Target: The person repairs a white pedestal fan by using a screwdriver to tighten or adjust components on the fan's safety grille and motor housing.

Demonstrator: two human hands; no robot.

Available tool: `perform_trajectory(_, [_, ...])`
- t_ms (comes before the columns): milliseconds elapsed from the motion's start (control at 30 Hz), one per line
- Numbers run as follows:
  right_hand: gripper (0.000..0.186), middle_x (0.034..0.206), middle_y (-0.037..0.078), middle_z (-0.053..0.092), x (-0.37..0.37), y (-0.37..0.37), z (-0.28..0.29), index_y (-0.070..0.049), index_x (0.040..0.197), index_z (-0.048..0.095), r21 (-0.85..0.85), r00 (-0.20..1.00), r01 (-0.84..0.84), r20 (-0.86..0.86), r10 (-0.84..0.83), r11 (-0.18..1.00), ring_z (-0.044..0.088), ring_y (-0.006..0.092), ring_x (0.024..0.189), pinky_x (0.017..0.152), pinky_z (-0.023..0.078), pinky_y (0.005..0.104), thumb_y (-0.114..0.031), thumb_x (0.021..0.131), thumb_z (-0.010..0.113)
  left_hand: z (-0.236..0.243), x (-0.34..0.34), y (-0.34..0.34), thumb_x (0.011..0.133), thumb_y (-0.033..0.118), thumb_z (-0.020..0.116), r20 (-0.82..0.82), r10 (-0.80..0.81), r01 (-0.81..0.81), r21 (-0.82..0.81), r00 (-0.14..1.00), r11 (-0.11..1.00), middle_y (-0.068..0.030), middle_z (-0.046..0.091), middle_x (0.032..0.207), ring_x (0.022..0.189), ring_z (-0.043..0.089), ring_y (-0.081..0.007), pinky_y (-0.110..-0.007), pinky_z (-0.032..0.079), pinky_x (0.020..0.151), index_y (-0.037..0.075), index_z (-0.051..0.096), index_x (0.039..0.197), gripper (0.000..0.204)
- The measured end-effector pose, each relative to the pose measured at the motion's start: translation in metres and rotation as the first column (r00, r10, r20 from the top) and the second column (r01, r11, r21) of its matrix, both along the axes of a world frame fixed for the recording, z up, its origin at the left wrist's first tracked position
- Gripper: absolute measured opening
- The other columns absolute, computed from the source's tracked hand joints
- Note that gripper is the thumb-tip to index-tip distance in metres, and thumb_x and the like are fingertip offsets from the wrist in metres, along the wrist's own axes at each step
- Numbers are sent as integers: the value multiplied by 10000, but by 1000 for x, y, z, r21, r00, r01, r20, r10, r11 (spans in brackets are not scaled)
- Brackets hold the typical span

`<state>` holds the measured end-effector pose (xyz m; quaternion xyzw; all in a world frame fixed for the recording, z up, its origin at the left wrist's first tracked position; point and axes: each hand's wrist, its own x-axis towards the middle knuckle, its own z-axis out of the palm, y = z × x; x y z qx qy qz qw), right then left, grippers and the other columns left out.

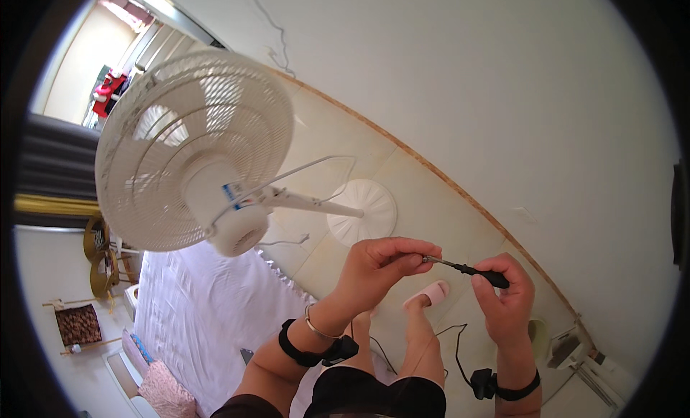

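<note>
A screwdriver [467, 268] with a black handle and a thin metal shaft is held out between my two hands. My right hand [507, 296] is closed around its black handle. The fingers of my left hand [384, 267] pinch together at the tip end of the shaft; a small metal piece shows there, too small to name. To the left of my hands stands a white pedestal fan [241, 227], its caged head tilted and its motor housing turned toward me. Its pole runs down to a round white base [361, 213] on the floor.
A bed with white bedding [215, 310] lies at the left, a pink pillow [167, 389] on it. The fan's cord [287, 242] hangs loose beside the pole. A wall with brown skirting [445, 177] runs along the right. A pink slipper [430, 294] is on my foot.
</note>
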<state>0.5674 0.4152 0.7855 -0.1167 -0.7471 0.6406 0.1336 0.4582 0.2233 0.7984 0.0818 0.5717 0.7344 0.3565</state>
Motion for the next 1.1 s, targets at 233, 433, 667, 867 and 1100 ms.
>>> perform_trajectory(233, [119, 819, 66, 620, -5, -84, 53, -19, 878, 625, 227, 998, 12, -66, 3, 974, 591, 173, 719, 667, 470, 278, 24, 776, 668, 34, 7, -88, 932, -47, 585, -2, 95, -95, 57, 995, 994, -151, 701, 1064, 994, 679, -183, -283, 570, 906, -72, 659, 1091, 178])
perform_trajectory(433, [148, 800, 71, 615, -5, -144, 93, -34, 875, 636, 380, 989, 1, -139, 56, 925, 584, 209, 696, 635, 464, 307, 26, 747, 680, 63, 11, -150, 913, -68, 601, -31, 112, -108, 110, 993, 988, -146, 706, 1037, 974, 683, -180, -285, 579, 888, -64, 664, 1066, 166])
perform_trajectory(667, [162, 810, 90, 607, -11, -194, 120, -28, 920, 630, 463, 955, -61, -231, 187, 884, 579, 224, 684, 622, 461, 315, 0, 773, 693, 98, 8, -206, 894, -92, 615, -240, 130, -110, 96, 962, 989, -140, 709, 1016, 930, 694, -170, -271, 583, 831, -58, 663, 1040, 158])
perform_trajectory(867, [187, 816, 94, 594, -32, -233, 96, 2, 1059, 555, 276, 953, -206, -161, 256, 939, 554, 167, 655, 605, 457, 282, -91, 913, 625, 121, -21, -236, 854, -75, 683, -347, 235, -200, 134, 908, 971, -90, 687, 934, 896, 699, -164, -261, 567, 784, -23, 602, 1033, 203])
perform_trajectory(1100, [153, 818, 12, 551, -71, -272, 104, 5, 1082, 515, 48, 933, -274, -230, 278, 960, 474, 57, 719, 654, 401, 210, -105, 982, 554, 137, -45, -265, 843, -67, 702, -490, 248, -239, 82, 836, 968, -81, 692, 921, 891, 690, -154, -269, 557, 796, -4, 611, 1007, 198])
